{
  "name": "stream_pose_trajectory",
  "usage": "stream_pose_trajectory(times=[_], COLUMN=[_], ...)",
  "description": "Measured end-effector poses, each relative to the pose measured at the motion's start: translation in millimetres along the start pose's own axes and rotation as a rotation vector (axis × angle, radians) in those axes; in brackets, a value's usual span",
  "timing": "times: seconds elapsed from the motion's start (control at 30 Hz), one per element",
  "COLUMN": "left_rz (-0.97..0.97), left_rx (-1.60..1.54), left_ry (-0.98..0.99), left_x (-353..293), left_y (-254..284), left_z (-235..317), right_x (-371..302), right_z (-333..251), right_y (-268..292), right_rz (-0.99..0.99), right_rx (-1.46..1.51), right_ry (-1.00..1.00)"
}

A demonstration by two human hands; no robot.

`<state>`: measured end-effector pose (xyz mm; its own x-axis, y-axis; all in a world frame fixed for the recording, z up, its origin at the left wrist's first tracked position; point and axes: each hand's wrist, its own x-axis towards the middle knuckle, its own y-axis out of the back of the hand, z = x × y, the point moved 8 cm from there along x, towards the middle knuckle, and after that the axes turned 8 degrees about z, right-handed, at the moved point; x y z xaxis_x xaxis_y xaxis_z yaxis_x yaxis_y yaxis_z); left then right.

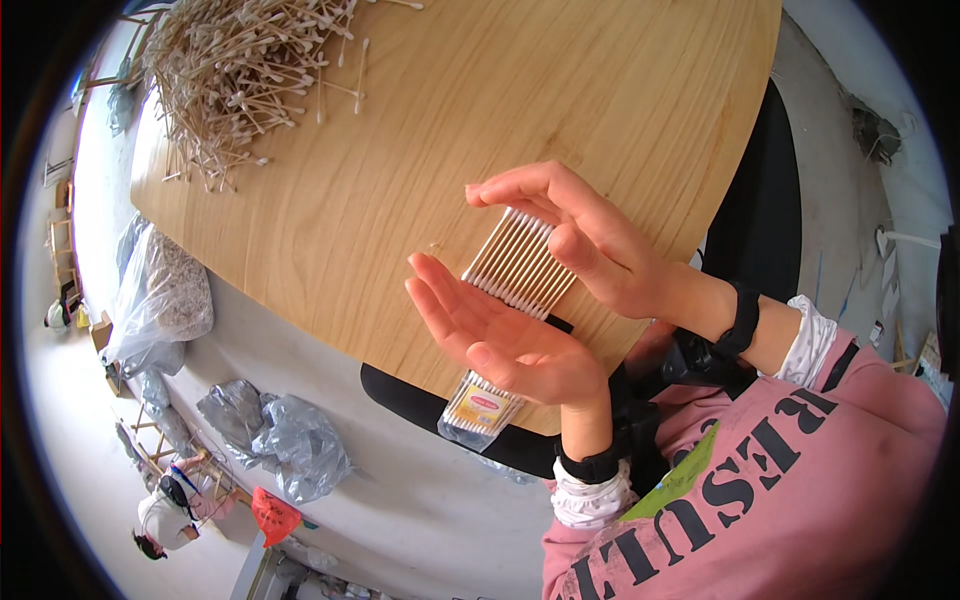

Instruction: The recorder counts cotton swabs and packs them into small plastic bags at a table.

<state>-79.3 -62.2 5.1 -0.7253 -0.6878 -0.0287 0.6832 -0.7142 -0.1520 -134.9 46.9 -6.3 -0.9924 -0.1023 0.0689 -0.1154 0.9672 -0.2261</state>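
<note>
A neat row of cotton swabs [520, 262] lies side by side on the wooden table, between my two hands. My left hand [510, 335] is open, its fingers stretched out along the row's near-left tips. Over the opposite tips curves my right hand [600, 245], also open, with its thumb apart from the fingers. Both hands seem to touch the row's ends, though exact contact is partly hidden. Just beyond my left thumb, a clear pack of cotton swabs [480, 410] with a yellow and pink label rests at the table edge, partly covered by that hand.
A large loose heap of cotton swabs [240, 80] covers the table's [400, 200] far left corner. Below on the floor are a full clear bag [165, 290], crumpled grey plastic bags [300, 445] and a red bag [273, 515]. Another person [165, 520] is at lower left.
</note>
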Motion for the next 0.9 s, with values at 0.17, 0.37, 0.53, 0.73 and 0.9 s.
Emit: stream_pose_trajectory(times=[0.17,0.37,0.53,0.73,0.9], left_rz=[0.029,0.065,0.089,-0.025,-0.544], left_rx=[0.004,-0.042,-0.081,0.135,1.229], left_ry=[0.032,0.057,0.057,-0.062,-0.358], left_x=[-2,-3,-7,-7,-34], left_y=[0,0,2,11,-25], left_z=[2,2,2,7,8], right_x=[0,1,-1,1,4], right_z=[-2,-6,-4,-7,-18], right_y=[1,1,1,19,43], right_rz=[0.010,-0.009,-0.001,0.032,0.087], right_rx=[-0.047,-0.060,-0.049,-0.046,-0.098], right_ry=[-0.029,-0.029,-0.021,-0.079,-0.013])
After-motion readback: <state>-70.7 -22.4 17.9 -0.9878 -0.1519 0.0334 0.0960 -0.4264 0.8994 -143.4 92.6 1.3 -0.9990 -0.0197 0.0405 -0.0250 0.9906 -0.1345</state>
